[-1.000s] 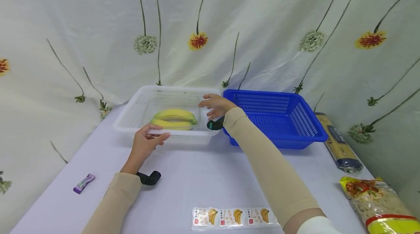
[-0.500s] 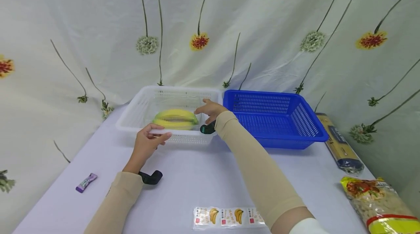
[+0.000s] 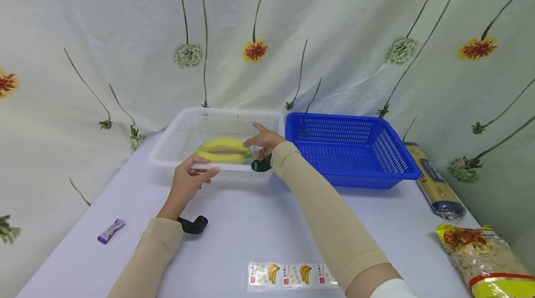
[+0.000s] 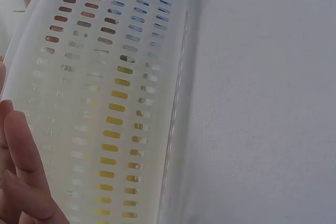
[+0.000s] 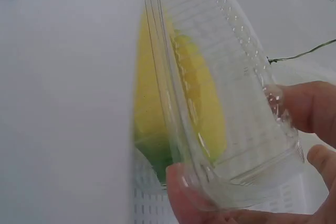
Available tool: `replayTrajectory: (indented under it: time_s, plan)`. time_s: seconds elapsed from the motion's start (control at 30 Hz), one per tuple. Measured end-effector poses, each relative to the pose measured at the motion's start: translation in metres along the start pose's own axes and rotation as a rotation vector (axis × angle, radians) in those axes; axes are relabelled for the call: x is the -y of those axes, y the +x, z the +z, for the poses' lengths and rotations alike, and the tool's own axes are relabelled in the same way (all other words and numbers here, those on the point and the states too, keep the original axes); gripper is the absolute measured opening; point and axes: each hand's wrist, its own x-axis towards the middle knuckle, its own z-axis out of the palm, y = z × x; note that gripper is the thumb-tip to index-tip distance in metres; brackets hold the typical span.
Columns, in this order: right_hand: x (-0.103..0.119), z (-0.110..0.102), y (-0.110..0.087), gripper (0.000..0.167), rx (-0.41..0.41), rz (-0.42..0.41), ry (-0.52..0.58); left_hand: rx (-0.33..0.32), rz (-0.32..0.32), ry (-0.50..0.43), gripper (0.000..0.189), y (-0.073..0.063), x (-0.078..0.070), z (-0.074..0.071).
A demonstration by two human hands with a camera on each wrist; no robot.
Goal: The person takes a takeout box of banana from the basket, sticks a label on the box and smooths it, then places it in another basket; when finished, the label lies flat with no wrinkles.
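Note:
My left hand (image 3: 188,179) pinches the near rim of a white plastic basket (image 3: 167,152). Inside the basket sits a clear plastic box (image 5: 247,108) with bananas (image 3: 225,145) in it, yellow with green ends. My right hand (image 3: 265,139) reaches over the basket's right side and grips the right end of this box, its fingers spread across the corners. In the left wrist view the curled left fingers (image 4: 26,150) lie beside the slotted basket wall, and yellow shows through the slots.
A blue basket (image 3: 355,179) stands right of the white one. Farther right lie a long noodle pack (image 3: 436,184) and a yellow-ended food bag (image 3: 480,256). A strip of banana stickers (image 3: 292,275) lies in front, and a small purple packet (image 3: 111,231) at left.
My right hand has moved left and slightly inward, from above the basket's right end onto the clear box. The left hand stays on the rim.

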Motion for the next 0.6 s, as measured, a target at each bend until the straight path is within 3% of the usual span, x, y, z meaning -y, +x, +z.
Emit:
replayTrajectory:
  time_s: [0.33,0.6]
  plan:
    - [0.004,-0.002,-0.003,0.081,0.004,-0.032,-0.118,0.003,0.008,0.001,0.037,0.002,0.0,0.001]
    - [0.009,-0.011,-0.014,0.078,-0.044,-0.127,-0.163,0.006,0.015,-0.009,0.036,0.0,0.0,0.0]
